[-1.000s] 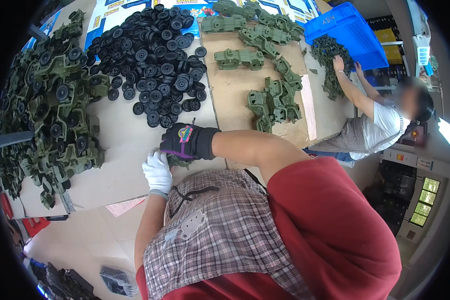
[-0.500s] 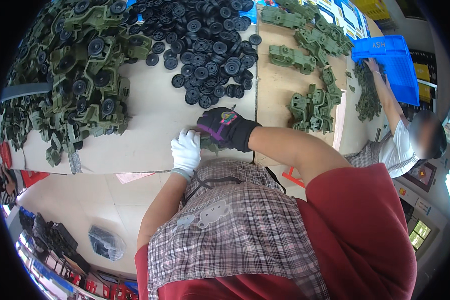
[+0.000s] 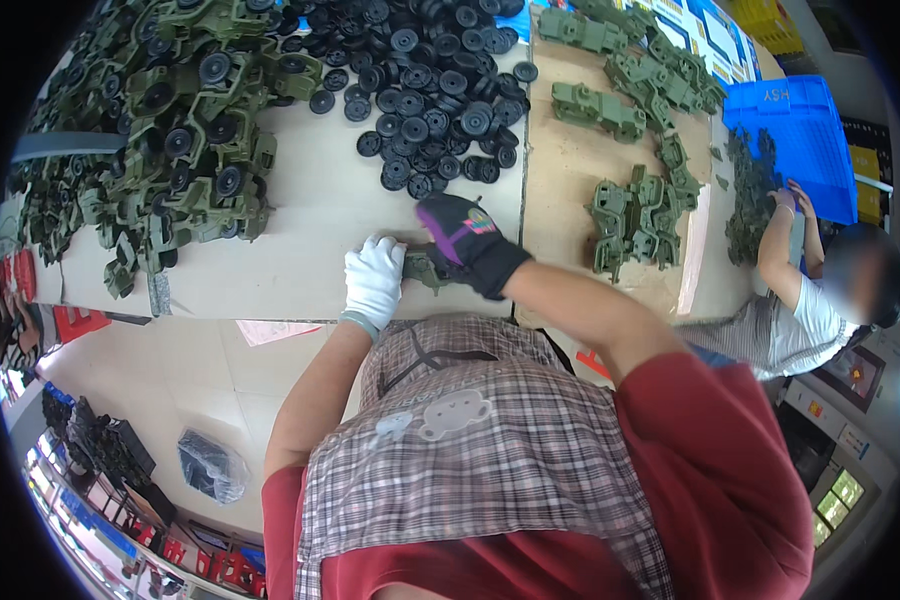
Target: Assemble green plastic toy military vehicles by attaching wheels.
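Compared with the frame half a second earlier, both hands are seen slightly higher and nearer the centre of the picture, the pile of black wheels (image 3: 425, 95) has been brought closer above them, and the grip on the part has been kept. A small olive-green toy vehicle part (image 3: 420, 268) is held between the two hands just left of the frame's centre, low over the pale worktop (image 3: 300, 215) near its front edge. Its long axis is laid roughly across the picture, from left to right, with one end covered by each glove; which end is the front cannot be told. Only a short stretch of moulded green plastic is shown between the gloves, dull and ridged. The left hand (image 3: 374, 280), in a white glove, is closed around the part's left end with the fingers curled. The right hand (image 3: 460, 240), in a black glove with purple and coloured patches, is clamped over the right end from above. A heap of assembled green toy vehicles (image 3: 185, 130) is piled at the upper left, and bare green vehicle bodies (image 3: 635, 205) are lying on brown board at the right, where another person's hand (image 3: 782, 200) is reaching toward a blue crate (image 3: 800, 130).
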The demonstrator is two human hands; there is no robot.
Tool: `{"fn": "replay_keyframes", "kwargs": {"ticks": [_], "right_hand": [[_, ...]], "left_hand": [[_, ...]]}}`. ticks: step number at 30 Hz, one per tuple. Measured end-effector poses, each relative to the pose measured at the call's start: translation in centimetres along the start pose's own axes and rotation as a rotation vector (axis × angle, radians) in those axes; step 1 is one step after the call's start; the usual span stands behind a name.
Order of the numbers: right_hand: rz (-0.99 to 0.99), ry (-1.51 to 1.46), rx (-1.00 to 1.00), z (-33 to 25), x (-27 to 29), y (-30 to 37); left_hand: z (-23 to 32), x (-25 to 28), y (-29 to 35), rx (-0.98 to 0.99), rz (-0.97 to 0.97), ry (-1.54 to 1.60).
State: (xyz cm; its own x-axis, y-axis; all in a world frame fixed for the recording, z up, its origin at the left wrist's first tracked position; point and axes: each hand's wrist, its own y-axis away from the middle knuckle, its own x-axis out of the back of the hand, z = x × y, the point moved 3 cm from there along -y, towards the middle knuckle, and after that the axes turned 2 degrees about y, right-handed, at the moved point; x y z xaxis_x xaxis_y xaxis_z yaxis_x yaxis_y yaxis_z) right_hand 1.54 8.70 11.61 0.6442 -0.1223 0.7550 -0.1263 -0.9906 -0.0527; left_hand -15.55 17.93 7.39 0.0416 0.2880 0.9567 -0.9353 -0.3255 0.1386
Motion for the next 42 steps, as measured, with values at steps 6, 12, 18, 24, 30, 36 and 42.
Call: {"fn": "replay_keyframes", "kwargs": {"ticks": [6, 12, 18, 24, 30, 36, 42], "right_hand": [[0.18, -0.632, -0.636, 4.4, -1.7, 5.8], [0.615, 0.045, -0.544, 11.1, 4.9, 3.2], [0.523, 0.074, -0.592, 12.2, 4.9, 2.7], [0.412, -0.116, -0.56, 9.1, 3.5, 5.0], [0.061, 0.018, 0.091, -2.4, 4.0, 0.4], [-0.11, 0.126, 0.181, -1.5, 1.6, -3.0], [-0.182, 0.195, 0.18, -1.2, 1.0, -3.6]], "left_hand": [[-1.3, 5.2, -3.6, 0.095, 0.178, -0.368], [-5.6, -1.4, 1.6, 0.382, 0.467, 0.61], [-0.7, -4.2, 2.9, 0.525, 0.24, 0.836], [1.6, -2.5, 3.1, 0.678, 0.09, 0.744], [1.8, -2.9, 3.0, 0.644, 0.135, 0.642], [1.9, -3.0, 2.9, 0.607, 0.145, 0.666], [2.1, -1.9, 3.1, 0.596, 0.19, 0.68]]}}
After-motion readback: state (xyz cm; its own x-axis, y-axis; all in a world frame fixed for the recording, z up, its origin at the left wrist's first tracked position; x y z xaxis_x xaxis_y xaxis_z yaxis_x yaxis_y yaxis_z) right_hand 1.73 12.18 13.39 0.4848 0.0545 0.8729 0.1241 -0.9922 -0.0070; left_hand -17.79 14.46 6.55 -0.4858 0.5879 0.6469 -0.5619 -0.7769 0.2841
